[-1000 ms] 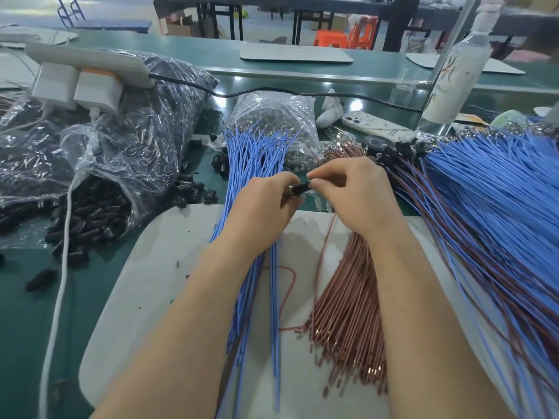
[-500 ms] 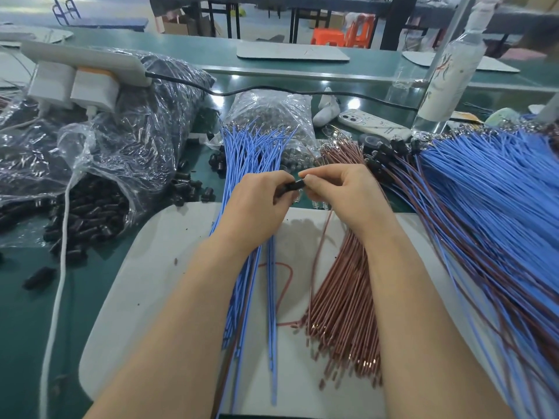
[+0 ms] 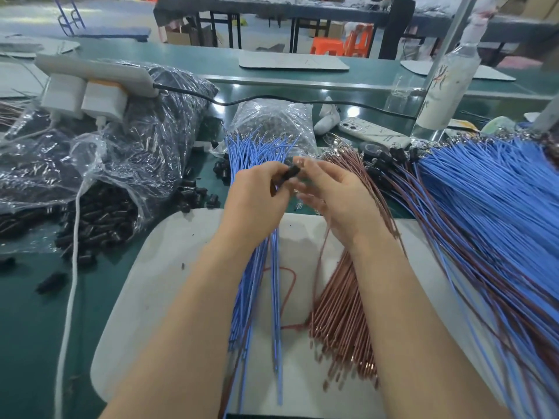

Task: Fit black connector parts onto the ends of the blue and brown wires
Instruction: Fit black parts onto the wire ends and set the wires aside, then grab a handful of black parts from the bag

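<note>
Left hand pinches one connector above a white mat; right hand, blurred, spreads loose fingers beside it. Green bench carries blue wires, brown wires and two bags; two orange stools stand behind.

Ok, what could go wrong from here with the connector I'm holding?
The left hand pinches the black connector by one end above the blue wires; it could slip and get lost among them. The right hand is blurred beside it, its grip unclear, so a wire may go in crooked.
</note>
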The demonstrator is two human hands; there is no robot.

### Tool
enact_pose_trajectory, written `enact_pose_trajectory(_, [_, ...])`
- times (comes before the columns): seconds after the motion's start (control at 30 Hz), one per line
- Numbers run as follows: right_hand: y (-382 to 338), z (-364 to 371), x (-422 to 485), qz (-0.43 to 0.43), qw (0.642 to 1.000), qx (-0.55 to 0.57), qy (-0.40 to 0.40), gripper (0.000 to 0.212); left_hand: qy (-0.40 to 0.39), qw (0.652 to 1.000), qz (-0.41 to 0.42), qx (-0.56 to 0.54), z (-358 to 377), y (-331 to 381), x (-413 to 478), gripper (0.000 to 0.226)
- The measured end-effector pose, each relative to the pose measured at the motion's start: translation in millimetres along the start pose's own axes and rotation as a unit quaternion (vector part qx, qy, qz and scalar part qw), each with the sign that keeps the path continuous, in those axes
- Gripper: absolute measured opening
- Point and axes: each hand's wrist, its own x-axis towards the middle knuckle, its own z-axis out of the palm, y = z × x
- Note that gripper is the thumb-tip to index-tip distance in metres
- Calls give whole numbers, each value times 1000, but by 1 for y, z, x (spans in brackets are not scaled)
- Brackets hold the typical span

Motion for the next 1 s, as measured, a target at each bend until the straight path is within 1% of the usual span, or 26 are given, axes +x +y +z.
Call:
enact_pose_trajectory(0.07, [-4,12,-4,47,992,82,-82,31,53,998,1,-44,-13,16,6,12])
enact_pose_trajectory(0.1, [-8,18,-8,66,985,98,-125,39,77,995,2,-65,-22,25,11,13])
enact_pose_trajectory(0.13, [-13,22,-13,74,977,103,-169,42,98,992,3,-85,-32,34,17,13])
enact_pose_trajectory(0.2, [-31,23,-25,56,964,98,-242,37,141,981,0,-135,-51,51,31,14])
enact_pose_trajectory(0.23, [-43,18,-32,37,960,83,-265,34,161,972,-4,-172,-59,59,38,15])
enact_pose_trajectory(0.3, [-69,-1,-44,4,960,25,-280,32,190,944,-24,-271,-69,77,52,19])
enact_pose_trajectory(0.37, [-93,-23,-60,-24,967,-61,-247,29,199,911,-47,-359,-64,93,66,22])
enact_pose_trajectory(0.4, [-103,-34,-68,-38,972,-103,-206,26,194,900,-59,-387,-56,101,71,22])
enact_pose_trajectory(0.47, [-115,-53,-79,-64,978,-186,-71,19,161,884,-92,-429,-27,115,79,19])
enact_pose_trajectory(0.5, [-115,-64,-81,-73,966,-248,14,18,130,879,-117,-443,-8,122,81,18])
enact_pose_trajectory(0.53, [-113,-75,-80,-76,938,-324,93,17,91,881,-147,-441,12,126,81,19])
enact_pose_trajectory(0.57, [-107,-88,-78,-67,900,-402,153,16,42,886,-176,-427,34,130,77,20])
enact_pose_trajectory(0.63, [-90,-115,-75,-19,818,-527,229,10,-79,890,-212,-395,83,135,66,22])
enact_pose_trajectory(0.67, [-79,-122,-74,13,785,-567,249,9,-135,891,-223,-373,103,133,57,21])
enact_pose_trajectory(0.7, [-68,-131,-73,48,759,-596,260,13,-181,897,-223,-336,125,131,49,21])
enact_pose_trajectory(0.73, [-57,-137,-72,83,743,-610,262,19,-210,917,-205,-270,145,128,42,21])
enact_pose_trajectory(0.77, [-47,-141,-72,110,736,-614,263,22,-221,940,-176,-189,159,124,36,22])
enact_pose_trajectory(0.83, [-35,-147,-70,128,737,-607,268,22,-205,970,-119,-52,174,117,28,28])
enact_pose_trajectory(0.87, [-32,-150,-68,125,742,-599,275,21,-199,975,-99,-17,175,115,28,30])
enact_pose_trajectory(0.93, [-32,-149,-62,112,749,-588,284,22,-199,978,-67,15,171,112,33,34])
enact_pose_trajectory(1.0, [-40,-137,-53,68,762,-576,289,23,-200,978,-49,0,159,113,41,39])
